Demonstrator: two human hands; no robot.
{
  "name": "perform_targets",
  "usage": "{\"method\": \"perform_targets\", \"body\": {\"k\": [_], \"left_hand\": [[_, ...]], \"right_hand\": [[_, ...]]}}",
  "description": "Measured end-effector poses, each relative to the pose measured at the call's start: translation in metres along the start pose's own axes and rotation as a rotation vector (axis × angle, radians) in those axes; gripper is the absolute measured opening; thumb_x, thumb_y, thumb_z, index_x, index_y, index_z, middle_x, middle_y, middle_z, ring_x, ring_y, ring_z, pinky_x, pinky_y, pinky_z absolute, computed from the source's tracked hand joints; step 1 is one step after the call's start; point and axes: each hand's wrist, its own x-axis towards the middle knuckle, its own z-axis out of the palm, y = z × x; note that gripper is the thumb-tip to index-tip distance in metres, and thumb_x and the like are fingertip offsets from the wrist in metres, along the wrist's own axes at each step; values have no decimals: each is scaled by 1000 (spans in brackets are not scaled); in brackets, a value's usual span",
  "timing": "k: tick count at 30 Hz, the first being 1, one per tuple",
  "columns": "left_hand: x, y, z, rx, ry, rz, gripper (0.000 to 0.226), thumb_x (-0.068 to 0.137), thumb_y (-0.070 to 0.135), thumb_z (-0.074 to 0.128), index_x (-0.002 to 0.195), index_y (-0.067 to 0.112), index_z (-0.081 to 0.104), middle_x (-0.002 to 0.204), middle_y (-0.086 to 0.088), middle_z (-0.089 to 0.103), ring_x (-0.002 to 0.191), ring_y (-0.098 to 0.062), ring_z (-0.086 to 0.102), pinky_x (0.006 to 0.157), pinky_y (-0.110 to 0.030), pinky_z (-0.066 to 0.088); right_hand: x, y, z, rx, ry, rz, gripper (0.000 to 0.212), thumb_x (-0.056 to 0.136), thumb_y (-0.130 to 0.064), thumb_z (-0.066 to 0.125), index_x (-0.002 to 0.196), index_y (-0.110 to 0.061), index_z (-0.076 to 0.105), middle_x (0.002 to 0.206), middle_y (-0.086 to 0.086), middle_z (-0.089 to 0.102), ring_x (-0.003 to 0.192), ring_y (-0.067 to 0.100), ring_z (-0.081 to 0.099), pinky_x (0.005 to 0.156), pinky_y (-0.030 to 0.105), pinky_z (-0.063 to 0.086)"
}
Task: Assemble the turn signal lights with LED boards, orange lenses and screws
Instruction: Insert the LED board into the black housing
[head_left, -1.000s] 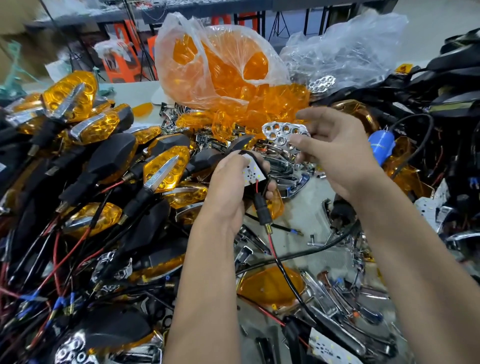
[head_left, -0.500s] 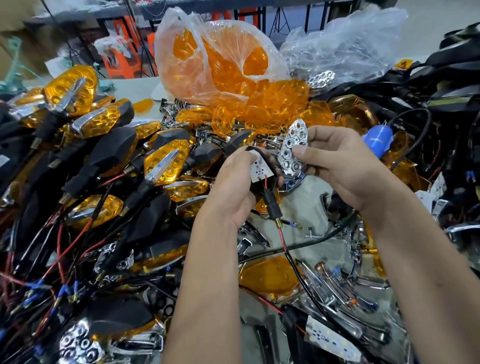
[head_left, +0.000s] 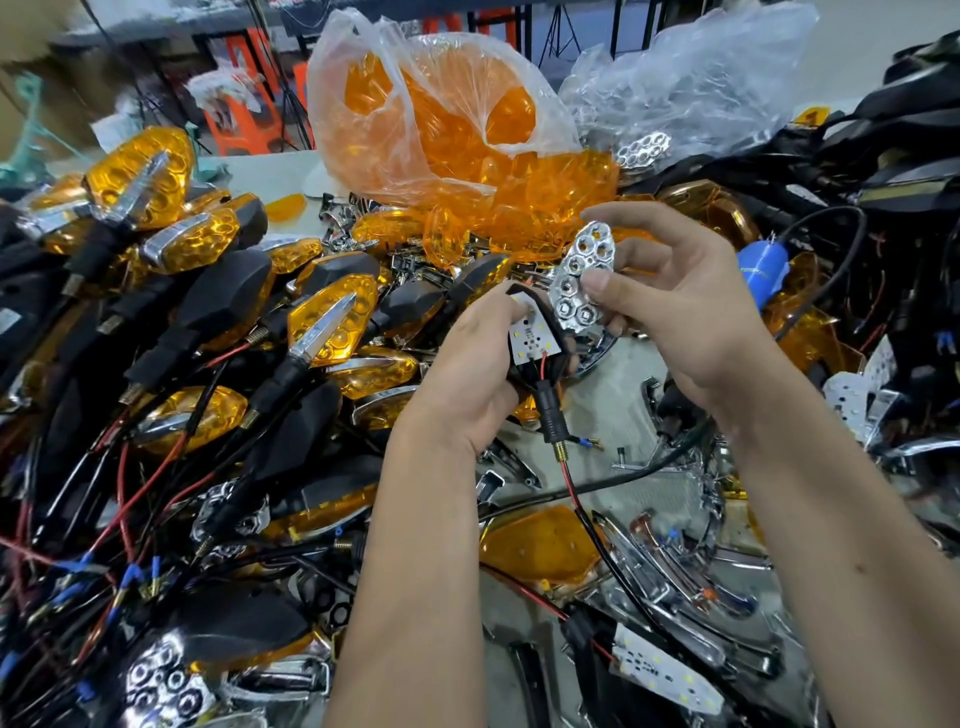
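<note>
chrome reflector plate (head_left: 583, 283), pinched in our right hand (head_left: 680, 312), has swung upright at one o'clock of the led board (head_left: 535, 338); our left hand (head_left: 475, 374) clamps the black housing (head_left: 540, 364), ready for seating.

Two hands (head_left: 467, 374) were counted, two plastic bags (head_left: 415, 119) in the upper frame, one chrome reflector (head_left: 582, 280) held, and one blue cylinder (head_left: 763, 273).

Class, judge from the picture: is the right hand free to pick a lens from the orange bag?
Probably not yet: the right hand pinches the reflector. The bag itself lies open just behind, nothing between.
</note>
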Motion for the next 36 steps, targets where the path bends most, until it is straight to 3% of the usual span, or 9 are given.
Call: {"method": "perform_targets", "body": {"k": [3, 7, 13, 19, 24, 26, 29, 32, 36], "left_hand": [[-2, 0, -1, 72, -98, 62, 26, 98, 14, 40, 91, 14, 64, 87, -15, 63, 76, -29, 63, 71, -41, 57], [-4, 3, 0, 148, -174, 101, 26, 100, 17, 37, 90, 20, 61, 102, -16, 50, 85, -32, 51, 76, -48, 51], [-5, 6, 4, 127, -226, 95, 30, 104, 14, 33, 93, 19, 60, 103, -17, 55, 80, -28, 55, 73, -44, 54], [-8, 9, 5, 66, -233, 91, 29, 105, 12, 34, 93, 15, 60, 110, -17, 50, 88, -29, 50, 74, -42, 51], [-11, 11, 4, -2, -246, 68, 32, 105, 10, 34, 92, 15, 62, 106, -15, 61, 85, -26, 59, 73, -40, 53], [-9, 10, 3, -27, -187, 42, 32, 107, 10, 33, 96, 15, 64, 103, -14, 67, 83, -24, 63, 72, -40, 55], [-4, 8, 3, -52, -53, -20, 34, 112, 19, 36, 135, 5, 57, 106, -14, 68, 83, -22, 66, 72, -38, 56], [-3, 6, 3, -66, -20, -49, 36, 112, 23, 39, 135, 4, 59, 107, -13, 71, 88, -21, 68, 75, -38, 57], [-1, 5, 1, -113, -22, -82, 41, 113, 28, 39, 136, 2, 61, 135, -25, 65, 117, -31, 65, 92, -44, 54]], "right_hand": [[-1, -3, -3, 33, -3, -32, 34, 90, -13, 78, 121, -25, 73, 89, 38, 51, 77, 30, 56, 56, 28, 49], [-2, -6, -5, 99, -48, -61, 31, 91, -16, 76, 120, -25, 72, 80, 15, 52, 78, 27, 56, 54, 28, 49], [-1, -8, -5, 113, -78, -102, 31, 89, -18, 78, 119, -24, 72, 94, 41, 49, 76, 25, 59, 54, 27, 49], [0, -7, -7, 109, -92, -111, 32, 90, -11, 77, 120, -21, 71, 89, 19, 61, 72, 22, 60, 53, 27, 48], [-2, -11, -5, 46, -85, -132, 34, 90, -9, 77, 123, -13, 69, 74, -2, 62, 65, 17, 56, 52, 26, 45], [-3, -15, -3, 24, -98, -132, 35, 89, -10, 78, 123, -13, 70, 73, 15, 60, 60, 33, 53, 50, 34, 40], [-3, -21, 1, 1, -143, -140, 35, 86, -12, 82, 119, -18, 73, 83, 40, 57, 66, 57, 50, 54, 54, 43], [-2, -24, 7, -147, -202, -137, 35, 84, -7, 84, 117, -16, 75, 78, 22, 64, 68, 34, 60, 65, 45, 50], [-2, -21, 14, -255, -250, -94, 36, 83, -4, 85, 114, -22, 77, 75, 4, 65, 72, 13, 60, 71, 33, 51]]}}
